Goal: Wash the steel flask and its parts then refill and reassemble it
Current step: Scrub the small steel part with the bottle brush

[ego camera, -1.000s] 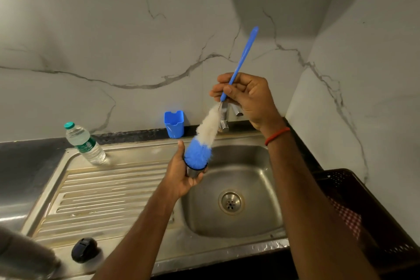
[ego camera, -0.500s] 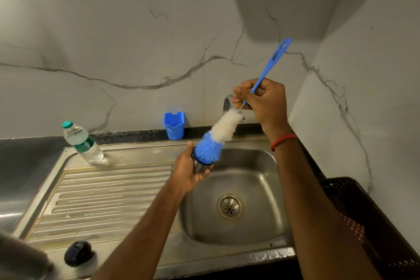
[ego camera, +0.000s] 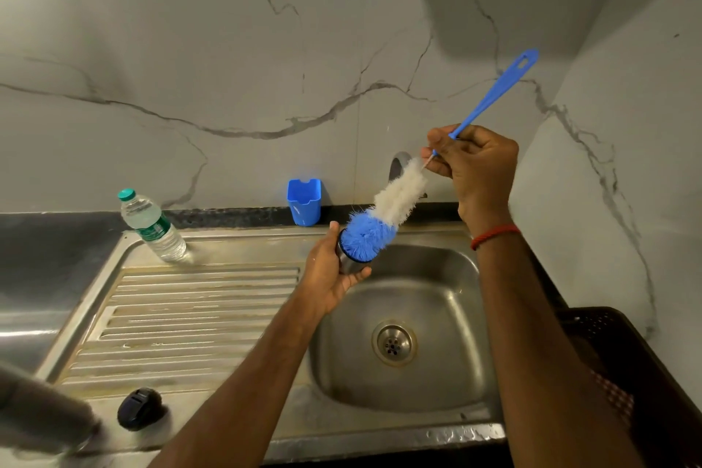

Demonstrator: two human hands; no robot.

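While left hand (ego camera: 329, 277) grips cup (ego camera: 351, 263), brush (ego camera: 383, 217) inside, bottle (ego camera: 154, 226) label unreadable

Left hand (ego camera: 329, 270) gripping; right hand (ego camera: 473, 167) pinching, raised.

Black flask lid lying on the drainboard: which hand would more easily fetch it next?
Probably the left hand: the black lid lies on its side of the sink. It first must release the steel cup; the right hand holds the bottle brush.

Steel sink (ego camera: 448, 266) glossy; brush (ego camera: 383, 217) plastic, bristly
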